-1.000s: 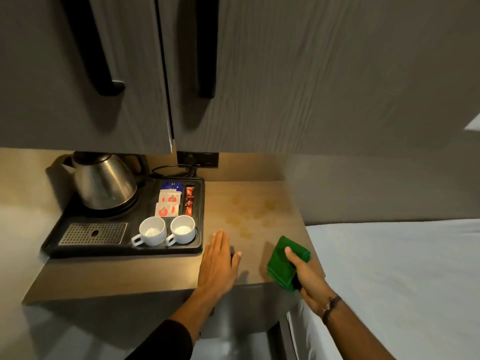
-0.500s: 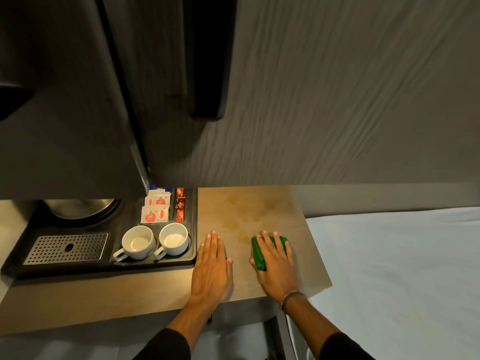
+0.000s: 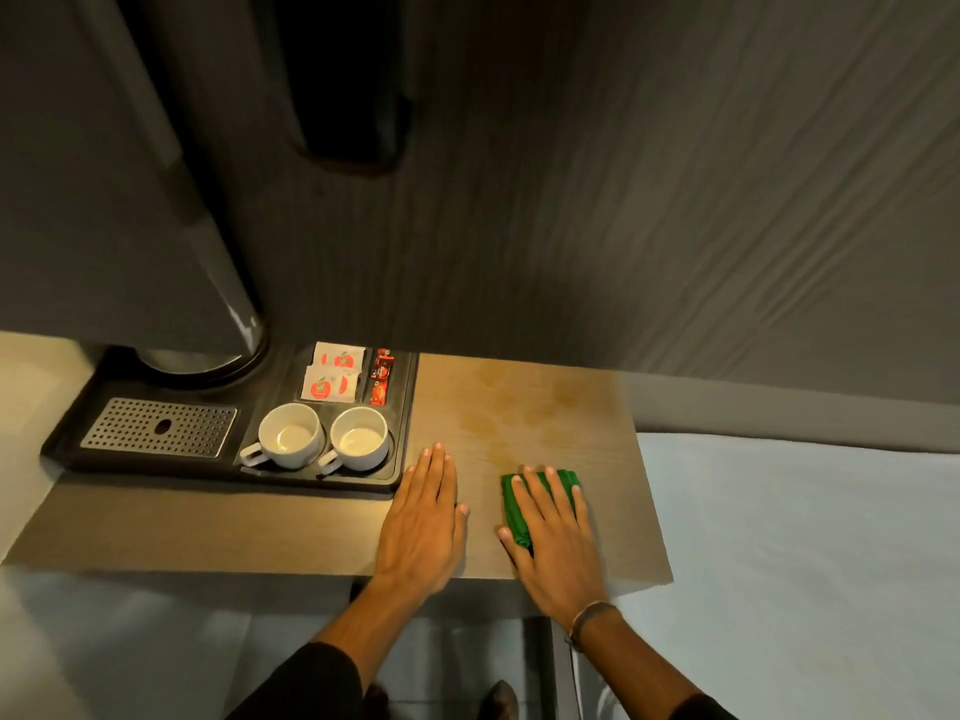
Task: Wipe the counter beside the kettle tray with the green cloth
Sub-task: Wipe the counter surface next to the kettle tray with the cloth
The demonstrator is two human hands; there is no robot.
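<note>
A folded green cloth (image 3: 515, 506) lies on the wooden counter (image 3: 545, 407), right of the black kettle tray (image 3: 72, 433). My right hand (image 3: 556, 537) presses flat on top of the cloth, fingers spread, covering most of it. My left hand (image 3: 423, 522) rests palm down on the bare counter, just off the tray's front right corner, holding nothing. Yellowish stains (image 3: 498, 413) mark the counter beyond both hands. The kettle (image 3: 202, 358) is mostly hidden by the cabinet above; only its base shows.
The tray holds two white cups (image 3: 291, 441), sachets (image 3: 332, 376) and a metal drip grille (image 3: 156, 426). Dark cabinet doors (image 3: 571, 200) hang low over the counter's back. A white bed (image 3: 805, 537) adjoins the counter's right edge.
My right hand brought the cloth from the counter's front right edge down onto the counter and laid flat on it. The view tilted downward, hiding most of the kettle. My left hand stayed put.
</note>
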